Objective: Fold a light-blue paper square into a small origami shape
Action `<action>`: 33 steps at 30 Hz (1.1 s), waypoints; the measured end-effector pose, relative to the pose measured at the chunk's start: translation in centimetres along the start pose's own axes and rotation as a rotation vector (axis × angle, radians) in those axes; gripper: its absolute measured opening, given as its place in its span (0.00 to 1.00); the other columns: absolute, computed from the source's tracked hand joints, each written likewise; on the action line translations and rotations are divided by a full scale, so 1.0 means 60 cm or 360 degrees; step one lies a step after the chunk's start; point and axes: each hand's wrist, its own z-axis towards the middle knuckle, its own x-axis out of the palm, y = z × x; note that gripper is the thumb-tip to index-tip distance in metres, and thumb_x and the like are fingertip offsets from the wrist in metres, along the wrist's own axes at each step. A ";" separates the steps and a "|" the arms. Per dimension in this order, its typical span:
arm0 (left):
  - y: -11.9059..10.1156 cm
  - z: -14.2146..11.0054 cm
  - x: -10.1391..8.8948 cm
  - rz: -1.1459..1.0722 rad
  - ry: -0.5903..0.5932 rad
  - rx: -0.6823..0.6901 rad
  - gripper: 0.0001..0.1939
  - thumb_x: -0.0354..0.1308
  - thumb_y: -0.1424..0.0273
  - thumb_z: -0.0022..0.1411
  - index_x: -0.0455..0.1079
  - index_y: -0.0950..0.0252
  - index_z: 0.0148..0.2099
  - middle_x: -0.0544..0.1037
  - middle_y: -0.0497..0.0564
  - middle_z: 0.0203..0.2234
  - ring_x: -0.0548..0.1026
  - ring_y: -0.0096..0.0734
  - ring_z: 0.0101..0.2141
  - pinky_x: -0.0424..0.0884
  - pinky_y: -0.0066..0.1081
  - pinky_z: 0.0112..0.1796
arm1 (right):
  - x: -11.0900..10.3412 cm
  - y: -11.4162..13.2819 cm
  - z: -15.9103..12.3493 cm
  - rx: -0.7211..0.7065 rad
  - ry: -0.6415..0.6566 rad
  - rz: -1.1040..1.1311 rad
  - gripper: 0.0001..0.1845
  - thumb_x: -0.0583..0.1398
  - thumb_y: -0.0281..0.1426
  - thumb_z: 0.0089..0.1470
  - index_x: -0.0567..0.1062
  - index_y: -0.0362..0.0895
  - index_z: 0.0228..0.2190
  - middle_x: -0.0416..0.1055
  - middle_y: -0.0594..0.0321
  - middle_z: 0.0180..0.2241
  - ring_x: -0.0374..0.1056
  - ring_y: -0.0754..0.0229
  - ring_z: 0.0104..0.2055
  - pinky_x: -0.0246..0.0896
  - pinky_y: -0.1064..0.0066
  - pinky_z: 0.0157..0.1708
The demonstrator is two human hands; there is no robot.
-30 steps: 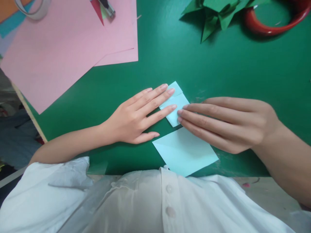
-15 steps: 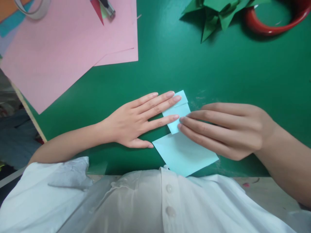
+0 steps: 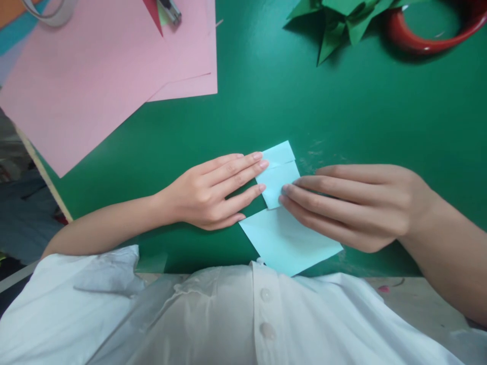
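A light-blue folded paper [image 3: 279, 186] lies on the green tabletop, with a narrow folded strip across its far end. Its wider light-blue part [image 3: 294, 246] spreads toward my shirt; whether both parts are one sheet I cannot tell. My left hand [image 3: 216, 190] is open and palm down, fingertips resting at the paper's left edge. From the right, my right hand [image 3: 357, 205] has its fingers together, their tips closed on the paper's right edge. The thumb of that hand is hidden, and the hand covers some of the wider part.
Pink paper sheets [image 3: 114, 66] lie at the far left, with a metal-tipped tool [image 3: 171, 11] and a tape roll [image 3: 53, 15] on them. A folded green paper piece [image 3: 342, 25] and a red ring-shaped object [image 3: 422, 45] are at the far right. The table's left edge [image 3: 41, 172] shows.
My left hand has drawn back slightly to the left, uncovering more of the folded paper. The right hand and the paper stay almost where they were.
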 end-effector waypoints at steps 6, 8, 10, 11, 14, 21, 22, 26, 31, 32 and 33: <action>0.002 -0.003 0.000 -0.0021 0.0017 -0.0027 0.21 0.53 0.57 0.67 0.69 0.68 0.53 0.70 0.64 0.60 0.66 0.48 0.63 0.72 0.45 0.59 | -0.005 0.002 -0.006 0.0240 0.0020 0.0142 0.03 0.60 0.25 0.59 0.75 0.42 0.35 0.77 0.63 0.35 0.73 0.63 0.37 0.68 0.70 0.32; 0.002 -0.002 -0.001 -0.0020 0.0003 -0.0029 0.19 0.54 0.58 0.67 0.70 0.67 0.52 0.71 0.62 0.60 0.67 0.47 0.63 0.72 0.44 0.58 | 0.003 0.005 -0.006 0.0342 -0.0034 0.0207 0.05 0.63 0.25 0.55 0.74 0.39 0.36 0.76 0.60 0.32 0.73 0.61 0.34 0.66 0.69 0.30; 0.003 0.000 -0.001 -0.0026 -0.0011 -0.0036 0.18 0.55 0.59 0.67 0.70 0.66 0.51 0.72 0.61 0.59 0.69 0.46 0.62 0.73 0.43 0.58 | 0.012 0.008 -0.004 0.0457 -0.0080 0.0236 0.10 0.66 0.25 0.51 0.73 0.40 0.36 0.75 0.62 0.30 0.70 0.63 0.32 0.65 0.69 0.29; 0.003 0.002 -0.002 -0.0032 -0.0014 -0.0040 0.17 0.55 0.60 0.67 0.71 0.65 0.50 0.72 0.60 0.59 0.69 0.45 0.62 0.73 0.42 0.58 | 0.016 0.010 -0.003 0.0509 -0.0098 0.0246 0.11 0.67 0.24 0.50 0.73 0.40 0.37 0.75 0.63 0.30 0.69 0.63 0.32 0.65 0.69 0.29; 0.004 0.005 -0.002 -0.0055 -0.0041 -0.0052 0.14 0.56 0.61 0.66 0.71 0.65 0.49 0.74 0.59 0.57 0.71 0.43 0.60 0.74 0.41 0.57 | 0.025 0.011 0.004 0.0644 -0.0073 0.0279 0.10 0.65 0.25 0.53 0.71 0.43 0.37 0.74 0.64 0.32 0.67 0.64 0.34 0.64 0.69 0.31; 0.005 0.005 -0.002 -0.0064 -0.0047 -0.0068 0.14 0.56 0.63 0.67 0.72 0.64 0.50 0.74 0.59 0.57 0.72 0.43 0.60 0.74 0.41 0.57 | 0.024 0.010 0.023 0.1034 0.0193 0.0305 0.03 0.60 0.29 0.59 0.73 0.44 0.32 0.71 0.62 0.31 0.61 0.62 0.32 0.57 0.66 0.33; 0.005 0.005 -0.002 -0.0068 -0.0042 -0.0073 0.14 0.56 0.63 0.67 0.72 0.64 0.50 0.74 0.58 0.57 0.71 0.42 0.60 0.74 0.41 0.57 | 0.023 0.010 0.025 0.1054 0.0208 0.0312 0.03 0.60 0.29 0.59 0.73 0.44 0.32 0.71 0.62 0.31 0.61 0.62 0.32 0.57 0.66 0.33; 0.005 0.004 -0.003 -0.0076 -0.0031 -0.0068 0.13 0.56 0.65 0.66 0.72 0.65 0.50 0.74 0.59 0.57 0.71 0.43 0.60 0.74 0.41 0.57 | 0.023 0.014 0.031 0.1165 0.0260 0.0322 0.04 0.59 0.30 0.61 0.71 0.45 0.32 0.71 0.63 0.31 0.61 0.61 0.33 0.56 0.67 0.34; 0.004 0.005 -0.002 -0.0054 -0.0023 -0.0056 0.13 0.53 0.66 0.67 0.71 0.67 0.50 0.74 0.62 0.57 0.71 0.45 0.60 0.73 0.43 0.57 | 0.025 0.017 0.037 0.1291 0.0362 0.0338 0.08 0.57 0.33 0.62 0.72 0.46 0.31 0.71 0.63 0.31 0.62 0.60 0.33 0.55 0.66 0.36; 0.003 0.006 -0.002 -0.0052 -0.0033 -0.0060 0.13 0.53 0.66 0.67 0.70 0.67 0.50 0.74 0.62 0.57 0.71 0.45 0.60 0.74 0.43 0.57 | 0.025 0.017 0.037 0.1299 0.0366 0.0338 0.08 0.57 0.33 0.62 0.72 0.46 0.31 0.71 0.63 0.31 0.62 0.60 0.33 0.55 0.65 0.36; 0.003 0.007 -0.002 -0.0049 -0.0043 -0.0063 0.14 0.52 0.66 0.68 0.70 0.68 0.50 0.74 0.62 0.57 0.71 0.44 0.60 0.74 0.43 0.57 | 0.024 0.017 0.038 0.1302 0.0365 0.0339 0.08 0.56 0.34 0.62 0.72 0.46 0.31 0.71 0.63 0.31 0.62 0.60 0.33 0.55 0.65 0.36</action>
